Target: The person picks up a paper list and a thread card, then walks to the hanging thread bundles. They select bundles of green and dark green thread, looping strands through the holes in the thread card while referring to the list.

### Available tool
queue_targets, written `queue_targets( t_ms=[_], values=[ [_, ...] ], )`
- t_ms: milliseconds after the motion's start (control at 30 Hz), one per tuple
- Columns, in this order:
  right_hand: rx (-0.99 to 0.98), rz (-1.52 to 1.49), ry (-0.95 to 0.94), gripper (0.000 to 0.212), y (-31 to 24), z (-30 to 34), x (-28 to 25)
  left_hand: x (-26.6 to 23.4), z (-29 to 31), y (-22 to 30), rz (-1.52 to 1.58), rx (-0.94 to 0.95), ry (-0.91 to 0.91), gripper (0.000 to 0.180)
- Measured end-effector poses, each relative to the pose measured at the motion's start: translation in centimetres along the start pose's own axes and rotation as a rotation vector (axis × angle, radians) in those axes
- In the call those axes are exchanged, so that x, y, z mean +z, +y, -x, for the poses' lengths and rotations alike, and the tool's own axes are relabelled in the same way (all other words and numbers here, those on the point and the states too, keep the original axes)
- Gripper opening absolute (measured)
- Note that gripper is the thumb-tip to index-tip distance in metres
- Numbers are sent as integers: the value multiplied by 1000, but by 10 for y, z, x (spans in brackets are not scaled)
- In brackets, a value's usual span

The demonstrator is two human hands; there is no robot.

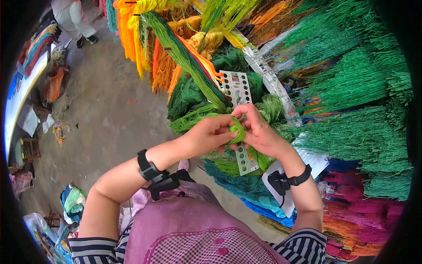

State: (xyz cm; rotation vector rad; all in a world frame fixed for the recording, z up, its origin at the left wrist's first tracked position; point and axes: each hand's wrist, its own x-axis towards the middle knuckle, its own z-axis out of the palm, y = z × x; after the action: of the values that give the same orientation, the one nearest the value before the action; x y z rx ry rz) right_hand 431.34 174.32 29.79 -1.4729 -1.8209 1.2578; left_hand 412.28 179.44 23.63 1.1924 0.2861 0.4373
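Both hands meet over a heap of thread skeins, with a loop of bright green thread between them. My left hand pinches its left side, fingers bent around the strands. From the right, my right hand grips the same thread, thumb and forefinger curled near its top. Beneath them lies a white card with rows of punched holes; the hands cover its middle. Orange and other strands run to holes at the card's upper left edge. A long green skein slants down toward the hands, and a lighter green skein lies beside my left hand.
Cut green thread bundles spread along the right, past a pale bar. Orange and yellow skeins hang at the far side. White paper lies under my right wrist. A person stands at the far left on the grey floor.
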Motion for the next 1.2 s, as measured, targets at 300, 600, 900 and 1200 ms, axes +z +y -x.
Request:
queue_targets(
  t_ms=[300,600,900,1200],
  values=[
    [3,23,-153,16,-2,6,-14,-10,15,-7,387,-84,38,21],
    [65,-178,-166,14,-8,10,-15,5,23,13,692,-164,386,16],
    [-17,-186,-249,18,8,7,-18,1,23,2,83,308,591,6],
    [-98,-128,-240,22,22,8,-25,-9,41,29,-1112,194,494,8]
  ],
)
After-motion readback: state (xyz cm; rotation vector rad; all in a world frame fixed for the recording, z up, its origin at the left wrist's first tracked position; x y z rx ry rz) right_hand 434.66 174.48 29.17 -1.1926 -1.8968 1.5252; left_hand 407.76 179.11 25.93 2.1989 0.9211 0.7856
